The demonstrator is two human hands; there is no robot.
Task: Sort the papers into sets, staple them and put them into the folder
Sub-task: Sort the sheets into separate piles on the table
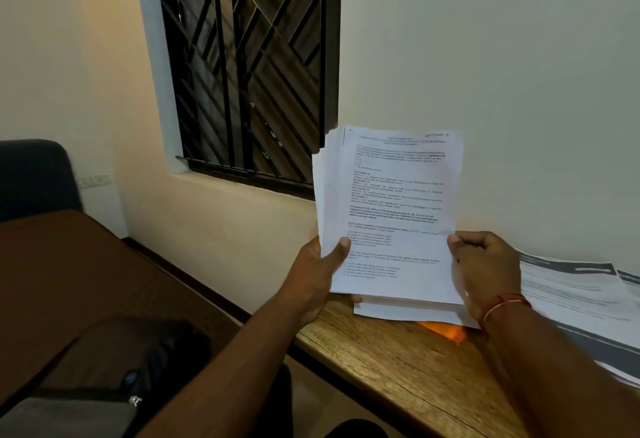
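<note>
A stack of printed white papers stands upright above the wooden table, its top sheet marked "SECTION" by hand. My left hand grips the stack's lower left edge, thumb on the front. My right hand pinches its lower right edge. More white sheets lie flat under the held stack. An orange folder peeks out from beneath those sheets. No stapler shows in view.
Further printed sheets with dark bands spread over the table's right side against the wall. A barred window is at the upper left. A brown couch with a dark bag lies to the left.
</note>
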